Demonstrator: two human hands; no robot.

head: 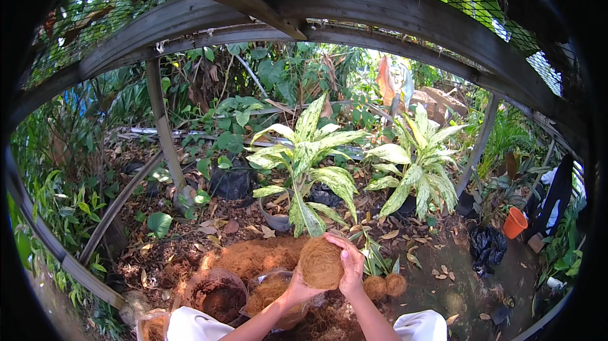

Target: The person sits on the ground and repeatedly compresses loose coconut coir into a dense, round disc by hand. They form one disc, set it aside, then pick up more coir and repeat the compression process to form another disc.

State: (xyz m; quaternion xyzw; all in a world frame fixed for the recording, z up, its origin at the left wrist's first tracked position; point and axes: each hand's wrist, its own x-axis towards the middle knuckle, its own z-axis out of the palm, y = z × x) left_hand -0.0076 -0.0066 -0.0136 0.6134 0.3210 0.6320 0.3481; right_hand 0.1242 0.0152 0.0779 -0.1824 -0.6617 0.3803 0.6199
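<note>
Between my two hands is a round, brown coconut-fibre pot point(321, 263), its flat circular face turned up towards me. My left hand point(304, 288) supports it from the lower left, fingers mostly hidden beneath. On the right side and top edge, my right hand point(349, 261) presses with its fingers spread along the rim. Under my left forearm a clear plastic bag point(273, 293) holds loose coconut fibre. Left of it stands a round tub point(216, 296) with dark brown material inside. Two small fibre balls point(385, 287) lie beside my right wrist, near a small variegated plant point(375, 255).
A heap of brown coir point(256, 258) lies beyond the tub. Two large variegated potted plants point(304, 165) point(418, 165) stand ahead. At right are an orange pot point(515, 223) and a black plastic bag point(488, 246). A frame beam point(380, 4) with netting arches overhead.
</note>
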